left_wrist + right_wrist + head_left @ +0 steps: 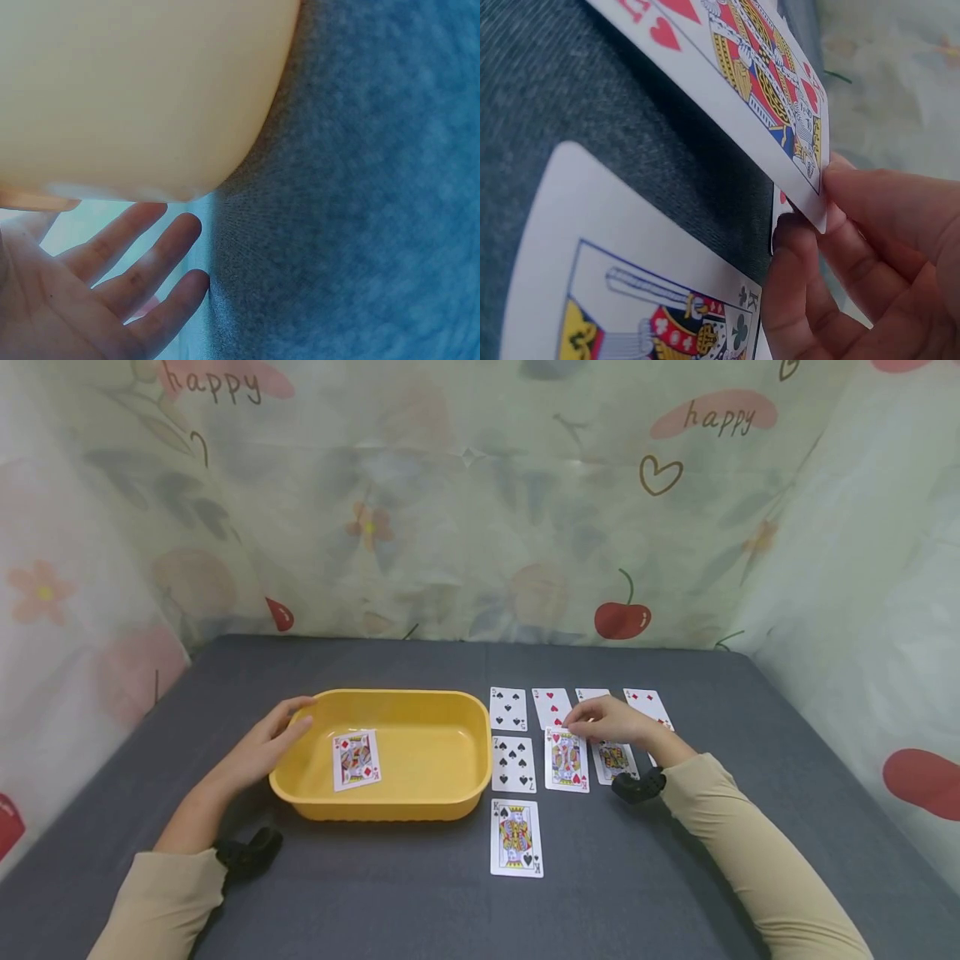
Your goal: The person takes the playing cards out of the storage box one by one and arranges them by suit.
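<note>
My left hand (273, 739) holds the left rim of a yellow plastic tub (420, 785), thumb over the inner side. In the left wrist view, several fingers (142, 281) spread loosely beside the tub's outer wall. Inside the tub a king of diamonds (356, 760) lies face up. My right hand (611, 722) pinches the king of hearts (566, 764) at its far edge between thumb and fingertips. That card tilts up off the cloth in the right wrist view (765, 82). Beside it lies a king of clubs (630, 277), partly under my hand in the head view.
A seven of spades (513, 764) and a king of spades (516, 839) lie right of the tub. Behind them is a row with a spade card (508, 708), a heart card (550, 703) and a diamond card (647, 702). Grey cloth (360, 893) covers the table.
</note>
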Tool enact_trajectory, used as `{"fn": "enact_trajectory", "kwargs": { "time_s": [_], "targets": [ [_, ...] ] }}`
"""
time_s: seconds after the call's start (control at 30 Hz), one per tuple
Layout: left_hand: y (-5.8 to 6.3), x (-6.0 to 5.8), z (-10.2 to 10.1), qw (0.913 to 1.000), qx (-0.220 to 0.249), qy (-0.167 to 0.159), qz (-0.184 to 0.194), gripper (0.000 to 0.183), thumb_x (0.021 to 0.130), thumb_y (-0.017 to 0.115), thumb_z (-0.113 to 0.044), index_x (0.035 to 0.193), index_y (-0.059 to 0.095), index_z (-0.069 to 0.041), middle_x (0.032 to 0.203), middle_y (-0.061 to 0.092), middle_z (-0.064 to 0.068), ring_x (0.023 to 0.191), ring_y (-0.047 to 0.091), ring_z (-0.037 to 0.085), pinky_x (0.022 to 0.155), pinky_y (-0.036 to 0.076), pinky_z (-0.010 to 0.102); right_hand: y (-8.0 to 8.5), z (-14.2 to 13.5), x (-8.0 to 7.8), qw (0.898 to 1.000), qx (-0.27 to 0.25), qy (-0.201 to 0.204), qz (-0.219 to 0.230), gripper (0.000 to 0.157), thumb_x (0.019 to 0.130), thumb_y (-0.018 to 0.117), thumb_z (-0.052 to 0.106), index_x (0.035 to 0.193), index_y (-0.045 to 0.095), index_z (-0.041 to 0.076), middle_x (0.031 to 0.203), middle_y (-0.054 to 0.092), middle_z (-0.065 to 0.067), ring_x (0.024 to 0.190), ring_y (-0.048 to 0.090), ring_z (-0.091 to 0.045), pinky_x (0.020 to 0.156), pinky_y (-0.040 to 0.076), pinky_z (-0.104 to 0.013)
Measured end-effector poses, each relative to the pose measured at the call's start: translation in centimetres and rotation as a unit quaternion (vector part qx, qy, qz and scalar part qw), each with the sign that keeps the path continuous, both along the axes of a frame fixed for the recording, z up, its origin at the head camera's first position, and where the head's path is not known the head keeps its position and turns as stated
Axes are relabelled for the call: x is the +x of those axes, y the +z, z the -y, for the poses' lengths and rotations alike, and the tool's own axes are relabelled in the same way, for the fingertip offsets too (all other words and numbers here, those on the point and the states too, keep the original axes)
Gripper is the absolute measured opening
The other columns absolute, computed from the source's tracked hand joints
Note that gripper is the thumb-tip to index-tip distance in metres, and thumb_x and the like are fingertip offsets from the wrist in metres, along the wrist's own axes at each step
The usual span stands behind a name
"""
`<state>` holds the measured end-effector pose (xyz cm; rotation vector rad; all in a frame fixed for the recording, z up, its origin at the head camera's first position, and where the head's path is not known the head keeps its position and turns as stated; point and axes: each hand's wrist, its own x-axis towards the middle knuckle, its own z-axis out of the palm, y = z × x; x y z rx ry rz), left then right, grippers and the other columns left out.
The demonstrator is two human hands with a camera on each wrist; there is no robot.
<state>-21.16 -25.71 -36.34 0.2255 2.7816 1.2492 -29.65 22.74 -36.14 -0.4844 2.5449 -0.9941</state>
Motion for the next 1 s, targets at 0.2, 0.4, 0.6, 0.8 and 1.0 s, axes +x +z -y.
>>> {"fn": "enact_trajectory", "kwargs": {
  "time_s": [0.2,0.4,0.6,0.8,1.0],
  "targets": [
    [0.0,-0.1,0.0,1.0000,0.004,0.000,0.002,0.058,0.100,0.035,-0.040,0.146,0.023,-0.007,0.144,0.032,0.027,0.121,0.045,0.038,0.093,0.042,0.047,-0.3,0.0,0.0,1.000,0.013,0.003,-0.022,0.021,0.089,0.061,0.016,0.104,0.067,0.003,0.091,0.066,-0.006,0.075,0.053,-0.013,0.069,0.044,-0.026],
    [-0.1,-0.1,0.0,1.0000,0.004,0.000,0.004,0.058,0.100,0.035,-0.040,0.146,0.023,-0.007,0.144,0.031,0.027,0.122,0.044,0.039,0.094,0.042,0.048,-0.1,0.0,0.0,0.998,0.036,0.005,-0.055,0.020,0.089,0.061,0.017,0.105,0.068,0.007,0.107,0.067,-0.011,0.089,0.054,-0.017,0.078,0.042,-0.029],
    [-0.1,-0.1,0.1,1.0000,0.004,0.000,0.005,0.058,0.100,0.035,-0.040,0.146,0.022,-0.007,0.144,0.032,0.027,0.121,0.045,0.039,0.093,0.043,0.047,0.6,0.2,0.2,0.997,0.026,0.006,-0.068,0.023,0.090,0.060,0.019,0.108,0.066,0.006,0.105,0.066,-0.012,0.086,0.054,-0.016,0.075,0.042,-0.028],
    [-0.1,-0.1,0.1,1.0000,0.003,0.001,0.006,0.058,0.100,0.035,-0.041,0.146,0.022,-0.007,0.143,0.033,0.028,0.120,0.046,0.039,0.092,0.044,0.046,2.1,1.8,0.5,0.998,-0.024,0.018,-0.062,0.029,0.091,0.059,0.021,0.113,0.063,0.003,0.108,0.066,-0.013,0.091,0.057,-0.017,0.081,0.048,-0.031],
    [-0.1,-0.1,0.1,1.0000,0.003,0.000,0.006,0.058,0.100,0.035,-0.041,0.146,0.023,-0.007,0.142,0.034,0.028,0.120,0.046,0.039,0.091,0.044,0.046,4.1,4.9,1.1,0.996,-0.054,0.044,-0.048,0.028,0.091,0.059,0.024,0.114,0.062,0.007,0.113,0.064,-0.013,0.102,0.061,-0.026,0.087,0.049,-0.037]
  ]
}}
